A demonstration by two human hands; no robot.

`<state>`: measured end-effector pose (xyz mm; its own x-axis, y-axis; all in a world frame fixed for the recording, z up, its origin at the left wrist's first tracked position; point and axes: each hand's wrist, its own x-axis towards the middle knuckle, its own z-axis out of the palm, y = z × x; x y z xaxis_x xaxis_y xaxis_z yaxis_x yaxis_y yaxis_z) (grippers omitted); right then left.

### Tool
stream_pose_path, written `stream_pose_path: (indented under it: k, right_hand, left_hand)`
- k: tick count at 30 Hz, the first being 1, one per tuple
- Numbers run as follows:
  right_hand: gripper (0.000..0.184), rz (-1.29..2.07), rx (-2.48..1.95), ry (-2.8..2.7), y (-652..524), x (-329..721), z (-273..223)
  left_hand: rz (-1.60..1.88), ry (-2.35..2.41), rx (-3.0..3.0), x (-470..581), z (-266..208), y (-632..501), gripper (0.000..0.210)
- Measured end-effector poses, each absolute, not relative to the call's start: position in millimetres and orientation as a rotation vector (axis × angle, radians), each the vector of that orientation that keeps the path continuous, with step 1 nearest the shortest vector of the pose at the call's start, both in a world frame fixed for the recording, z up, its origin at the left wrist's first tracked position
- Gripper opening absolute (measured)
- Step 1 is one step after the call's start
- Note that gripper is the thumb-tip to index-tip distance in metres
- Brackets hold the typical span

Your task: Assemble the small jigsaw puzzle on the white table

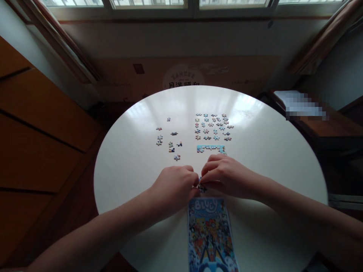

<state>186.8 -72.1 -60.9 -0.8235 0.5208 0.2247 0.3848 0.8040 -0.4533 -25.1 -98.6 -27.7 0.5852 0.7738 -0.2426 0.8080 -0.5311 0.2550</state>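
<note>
One round white table (127,166) faces a window (150,3), left hand (177,184) and right hand (228,173) pinching puzzle pieces (202,189) in closed fingers (210,174).

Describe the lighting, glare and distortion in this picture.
Head view: the windows backlight the scene, the foreground dim; head view: glare whitens the far part of the table; head view: wide-angle stretch seems to slant the curtains; head view: pixelation covers part of the white sheet; head view: puzzle pieces between left hand and right hand lack detail.

Free room across the tabletop's right side (283,162), puzzle border (210,147) and loose pieces (206,131) as mid-table obstacles.
</note>
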Motion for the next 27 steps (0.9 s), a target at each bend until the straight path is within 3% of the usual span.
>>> stream_pose_path:
  k: [27]
  right_hand:
    - [0.019, 0.413, -0.63, -2.695, -73.4, 189.3, -66.8]
  left_hand:
    - [-0.01, 1.237, 2.441, -26.1, -38.1, -97.5, 0.012]
